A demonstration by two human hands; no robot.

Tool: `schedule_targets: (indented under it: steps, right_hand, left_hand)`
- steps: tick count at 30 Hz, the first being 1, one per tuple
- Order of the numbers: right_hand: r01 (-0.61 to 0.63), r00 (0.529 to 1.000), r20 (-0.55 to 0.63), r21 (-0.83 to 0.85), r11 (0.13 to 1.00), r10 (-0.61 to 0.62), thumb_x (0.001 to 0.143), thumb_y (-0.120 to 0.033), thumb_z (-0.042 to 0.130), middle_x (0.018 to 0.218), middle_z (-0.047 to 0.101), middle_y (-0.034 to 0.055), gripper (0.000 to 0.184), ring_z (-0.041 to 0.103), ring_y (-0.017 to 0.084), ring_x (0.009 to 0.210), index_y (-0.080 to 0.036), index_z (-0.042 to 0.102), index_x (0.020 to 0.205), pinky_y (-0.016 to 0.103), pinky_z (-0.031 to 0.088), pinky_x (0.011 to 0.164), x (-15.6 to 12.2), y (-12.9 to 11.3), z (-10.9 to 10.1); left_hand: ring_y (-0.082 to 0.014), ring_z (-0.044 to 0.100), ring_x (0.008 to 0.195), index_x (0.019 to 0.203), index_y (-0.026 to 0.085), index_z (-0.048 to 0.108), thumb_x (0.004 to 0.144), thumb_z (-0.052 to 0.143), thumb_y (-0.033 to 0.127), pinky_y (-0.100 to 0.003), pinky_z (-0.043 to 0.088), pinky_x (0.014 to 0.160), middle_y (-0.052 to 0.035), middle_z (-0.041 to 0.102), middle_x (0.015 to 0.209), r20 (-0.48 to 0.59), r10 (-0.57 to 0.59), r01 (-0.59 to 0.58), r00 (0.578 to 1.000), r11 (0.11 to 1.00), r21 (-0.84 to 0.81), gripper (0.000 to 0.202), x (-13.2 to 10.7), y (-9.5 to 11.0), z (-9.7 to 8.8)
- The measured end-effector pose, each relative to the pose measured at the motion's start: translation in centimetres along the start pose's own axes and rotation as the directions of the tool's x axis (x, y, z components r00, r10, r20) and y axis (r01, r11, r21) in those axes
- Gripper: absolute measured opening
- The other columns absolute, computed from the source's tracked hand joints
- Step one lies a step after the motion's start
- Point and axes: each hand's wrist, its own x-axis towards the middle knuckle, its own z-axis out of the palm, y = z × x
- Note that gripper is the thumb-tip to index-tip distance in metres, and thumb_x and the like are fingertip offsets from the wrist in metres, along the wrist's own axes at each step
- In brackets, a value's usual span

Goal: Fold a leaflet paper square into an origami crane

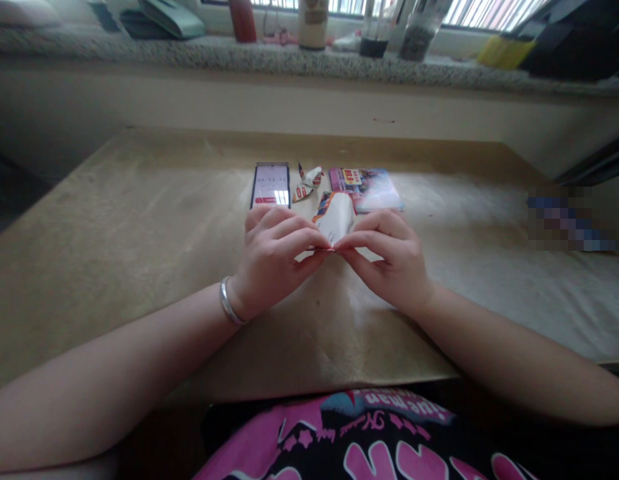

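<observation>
Between my two hands is a piece of printed paper, white with orange and dark print along its upper edge, partly folded. My left hand, with a silver bangle at the wrist, pinches its near edge between thumb and fingertips. My right hand pinches the same edge, the fingertips of both hands almost meeting. Just beyond the paper stands a folded paper crane with red print. A phone showing a timer lies behind my left hand. Behind my right hand lies a stack of colourful printed sheets.
The table has a shiny tan cover and meets a wall at the back. Bottles and jars line the stone windowsill above. A blurred blue item lies at the right of the table.
</observation>
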Motion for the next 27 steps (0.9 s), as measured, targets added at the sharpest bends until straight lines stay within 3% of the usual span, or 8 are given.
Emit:
schedule_targets:
  steps: [10, 20, 27]
  right_hand:
    - [0.016, 0.999, -0.033, -0.019, 1.0, -0.017, 0.084, -0.018, 0.065, 0.076, 0.06, 0.0005, 0.006, 0.056, 0.014, 0.073, -0.023, 0.067, 0.083, 0.031, 0.047, 0.069, 0.1, 0.18, 0.17]
    - [0.071, 0.997, 0.027, -0.105, 0.992, -0.069, 0.084, -0.021, 0.066, 0.08, 0.061, 0.0008, 0.004, 0.055, 0.015, 0.077, -0.025, 0.066, 0.086, 0.032, 0.047, 0.073, -0.26, 0.18, 0.0]
    - [0.061, 0.998, 0.03, -0.128, 0.99, -0.058, 0.085, -0.023, 0.065, 0.079, 0.062, 0.0011, 0.002, 0.056, 0.015, 0.076, -0.024, 0.066, 0.084, 0.032, 0.047, 0.072, -0.17, 0.56, 0.06]
  left_hand:
    - [-0.0136, 0.056, 0.075, 0.071, 0.024, 0.063, 0.083, 0.069, 0.027, -0.035, 0.038, 0.083, 0.0057, 0.07, 0.074, -0.024, 0.043, -0.043, 0.999, 0.999, 0.022, 0.013, 0.16, 0.25, 0.02]
    - [-0.0132, 0.056, 0.076, 0.073, 0.024, 0.061, 0.086, 0.066, 0.029, -0.035, 0.036, 0.083, 0.0063, 0.07, 0.076, -0.008, 0.1, -0.099, 0.995, 0.994, 0.051, 0.015, 0.17, 0.05, -0.02]
    - [-0.0131, 0.057, 0.075, 0.071, 0.024, 0.061, 0.085, 0.068, 0.028, -0.035, 0.037, 0.082, 0.0066, 0.071, 0.074, -0.002, 0.08, -0.08, 0.997, 0.996, 0.03, 0.016, 0.12, -0.1, 0.12]
